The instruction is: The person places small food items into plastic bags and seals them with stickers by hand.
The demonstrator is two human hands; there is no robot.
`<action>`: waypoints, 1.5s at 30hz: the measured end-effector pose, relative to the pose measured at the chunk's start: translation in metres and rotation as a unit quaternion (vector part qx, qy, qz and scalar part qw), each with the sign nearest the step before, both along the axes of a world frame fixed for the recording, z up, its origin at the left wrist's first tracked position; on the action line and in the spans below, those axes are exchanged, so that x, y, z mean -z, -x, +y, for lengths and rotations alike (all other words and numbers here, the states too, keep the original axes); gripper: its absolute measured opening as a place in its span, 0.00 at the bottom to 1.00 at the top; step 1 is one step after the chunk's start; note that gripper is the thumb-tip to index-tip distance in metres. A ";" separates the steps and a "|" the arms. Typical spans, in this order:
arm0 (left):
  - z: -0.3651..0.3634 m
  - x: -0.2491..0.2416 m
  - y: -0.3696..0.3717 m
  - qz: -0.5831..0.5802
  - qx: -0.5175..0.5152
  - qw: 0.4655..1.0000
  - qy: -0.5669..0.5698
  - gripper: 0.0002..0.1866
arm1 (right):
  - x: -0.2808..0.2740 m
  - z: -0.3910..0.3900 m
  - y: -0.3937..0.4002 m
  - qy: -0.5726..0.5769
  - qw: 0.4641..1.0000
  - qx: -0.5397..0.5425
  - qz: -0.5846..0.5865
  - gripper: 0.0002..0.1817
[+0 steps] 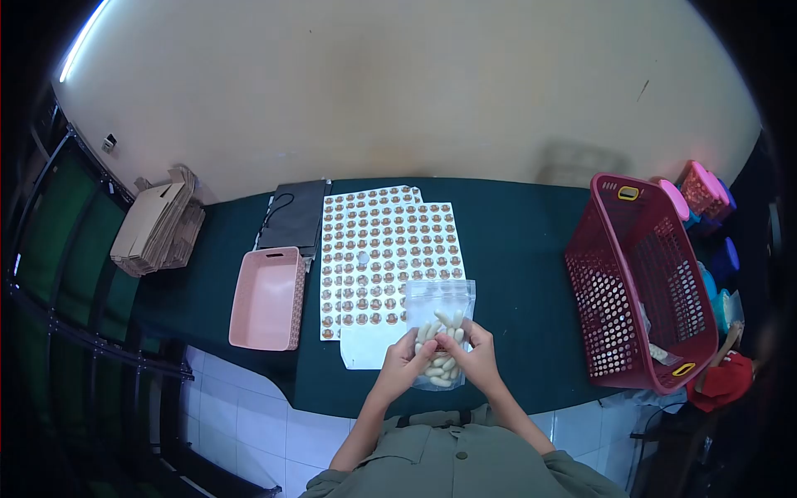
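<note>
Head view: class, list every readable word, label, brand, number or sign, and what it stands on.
None can be read.
White sheets of round brown stickers: any print too small.
Clear plastic pouch of whitish capsules: no readable print.
Red cloth: any marking too blurred.

Small packing workroom: table (523, 241) with dark green cover, sheets of round stickers (388, 253), bundle of folded cardboard (152, 226), clear pouch (441, 292) of pale capsules (449, 363), maroon basket (602, 332). Dark framework (108, 353) at left, perhaps shelving; that edge is dim.
</note>
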State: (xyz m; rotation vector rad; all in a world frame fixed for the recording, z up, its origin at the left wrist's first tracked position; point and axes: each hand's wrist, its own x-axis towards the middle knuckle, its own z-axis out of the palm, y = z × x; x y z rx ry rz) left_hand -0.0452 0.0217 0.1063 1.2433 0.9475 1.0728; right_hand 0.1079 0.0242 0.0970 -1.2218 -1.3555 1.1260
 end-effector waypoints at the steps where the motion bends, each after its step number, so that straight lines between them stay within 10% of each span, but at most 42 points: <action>1: 0.000 0.000 0.001 -0.001 0.001 1.000 -0.003 0.16 | 0.001 0.000 -0.001 0.009 1.000 0.000 -0.007 0.16; 14: -0.003 0.010 0.002 -0.051 -0.003 0.998 0.030 0.18 | -0.005 0.000 0.001 -0.010 0.999 -0.028 0.015 0.15; 19: 0.007 0.011 0.004 0.147 -0.121 0.979 -0.066 0.15 | 0.000 0.000 0.004 -0.026 0.999 -0.031 0.004 0.15; 31: 0.013 0.004 -0.003 -0.082 -0.189 0.977 -0.052 0.11 | 0.002 -0.001 0.010 0.038 0.993 -0.079 0.075 0.18; 38: 0.020 0.004 0.015 -0.028 -0.195 0.978 -0.062 0.09 | -0.010 0.010 0.001 -0.079 0.991 -0.046 -0.094 0.37; 45: 0.018 -0.003 0.024 0.163 -0.101 0.962 -0.196 0.06 | -0.055 0.021 -0.006 -0.279 0.892 0.066 -0.351 0.33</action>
